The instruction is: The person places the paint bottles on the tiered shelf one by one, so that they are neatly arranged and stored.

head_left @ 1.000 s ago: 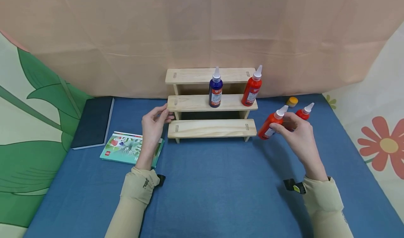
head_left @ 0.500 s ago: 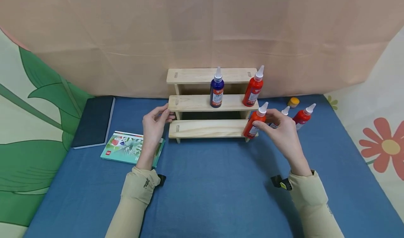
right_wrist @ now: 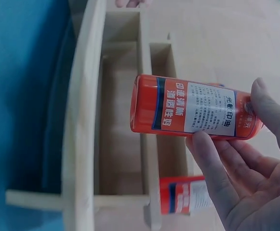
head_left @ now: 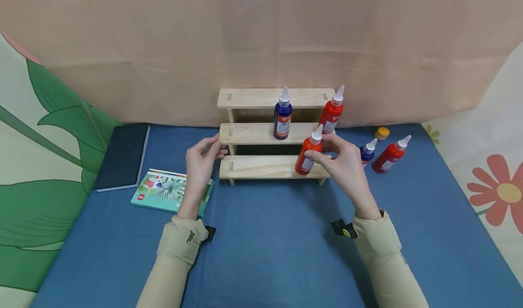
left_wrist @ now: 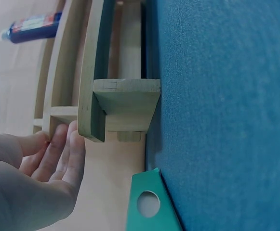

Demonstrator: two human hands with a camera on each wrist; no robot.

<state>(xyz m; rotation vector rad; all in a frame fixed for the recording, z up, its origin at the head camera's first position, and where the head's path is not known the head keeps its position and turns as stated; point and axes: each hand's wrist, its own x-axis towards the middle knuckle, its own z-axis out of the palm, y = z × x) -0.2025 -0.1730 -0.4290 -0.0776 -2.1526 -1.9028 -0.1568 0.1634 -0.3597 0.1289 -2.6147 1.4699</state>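
Note:
My right hand (head_left: 345, 167) holds a red ink bottle (head_left: 305, 156) with a white pointed cap, tilted, over the right part of the bottom step of a three-tier wooden rack (head_left: 253, 166). In the right wrist view, thumb and fingers grip this bottle (right_wrist: 197, 107) near its cap end, its printed label showing. My left hand (head_left: 200, 162) pinches the left end of the middle step; the left wrist view shows the thumb and fingers (left_wrist: 48, 159) at that edge. A blue ink bottle (head_left: 282, 119) and another red ink bottle (head_left: 331, 115) stand on the middle step.
Right of the rack are a blue bottle (head_left: 367, 151), a red bottle (head_left: 390, 156) and a small yellow-capped container (head_left: 382, 133). A green book (head_left: 161, 191) and a dark notebook (head_left: 122, 156) lie at the left. A beige cloth (head_left: 171, 72) hangs behind.
My right hand has carried the red ink bottle leftward from the table's right side to over the bottom step, uncovering the blue bottle behind. The left hand has stayed at the rack.

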